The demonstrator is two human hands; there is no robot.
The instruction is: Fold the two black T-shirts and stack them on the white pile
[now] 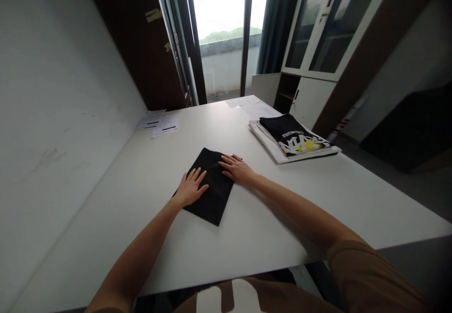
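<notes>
A black folded cloth (212, 193), likely a garment, lies flat and slightly askew on the white table (169, 247). My left hand (190, 187) rests palm down on its left side, fingers spread. On its upper right edge lies my right hand (238, 169), also palm down with fingers apart. Neither hand grips the cloth; both are laid on top of it. To the right, a stack of folded clothes has a black T-shirt (289, 132) with white and yellow print on top, over white folded fabric (270, 148).
Paper sheets (164, 124) lie at the table's far left by the wall (52, 139), and more papers (257, 108) lie at its far end. Beyond stand a glass door (222, 35) and a white cabinet (314, 101), one lower door of which hangs open.
</notes>
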